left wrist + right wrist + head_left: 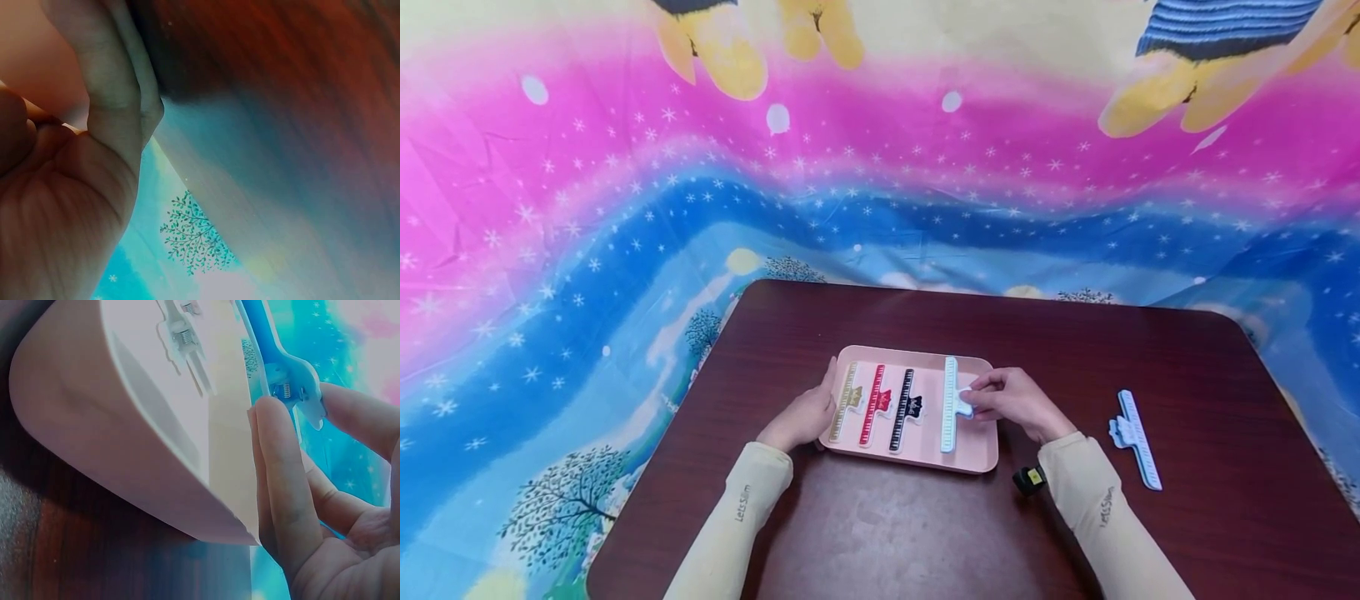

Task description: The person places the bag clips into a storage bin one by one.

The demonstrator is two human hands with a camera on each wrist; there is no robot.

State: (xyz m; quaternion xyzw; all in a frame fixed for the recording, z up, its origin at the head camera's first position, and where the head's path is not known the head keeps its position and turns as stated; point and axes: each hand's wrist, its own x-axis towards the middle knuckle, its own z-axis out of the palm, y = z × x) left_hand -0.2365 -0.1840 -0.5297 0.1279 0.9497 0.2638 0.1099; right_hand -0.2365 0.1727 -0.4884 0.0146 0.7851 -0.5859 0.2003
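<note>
A shallow pink tray (857,454) holds a gold long spring clip (844,404), a red one (872,407) and a black one (902,412) side by side. My right hand (1018,404) pinches the handle of a light blue long spring clip (949,408) over the tray's right part. In the right wrist view, thumb and fingers meet at this blue clip's (294,381) sprung lever, close to the tray wall (144,462). My left hand (805,417) lies along the tray's left side with its fingers fairly straight; its palm fills the left of the left wrist view.
Another light blue clip (1135,440) lies on the dark red-brown table (1060,342), right of my right forearm. A small black device (1028,479) sits at my right wrist. Behind the table hangs a patterned cloth (880,167) in pink and blue.
</note>
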